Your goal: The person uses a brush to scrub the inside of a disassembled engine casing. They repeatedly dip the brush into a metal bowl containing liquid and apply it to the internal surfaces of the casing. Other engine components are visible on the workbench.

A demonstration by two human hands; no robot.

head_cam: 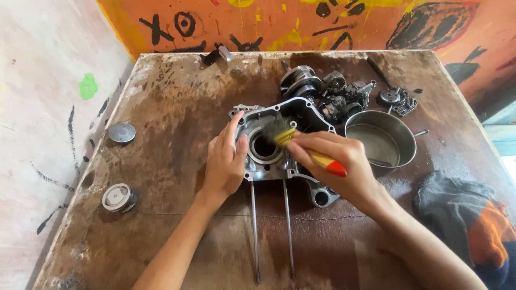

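Oil-stained wooden table (177, 225) bears a grey engine crankcase (279, 140), centre. Left hand (226, 161) lies open on its left edge, bracing it; right hand (344, 166), clamped on a yellow-handled brush (293, 140), works the bore. Short strokes with the casing held firm seem wisest.

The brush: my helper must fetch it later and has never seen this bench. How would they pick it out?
On the stained brown wooden table, find the grey metal engine casing at its middle. The right hand holds the paintbrush over the casing's round opening. Nothing else there has dark bristles and a yellow handle ending in a red tip.
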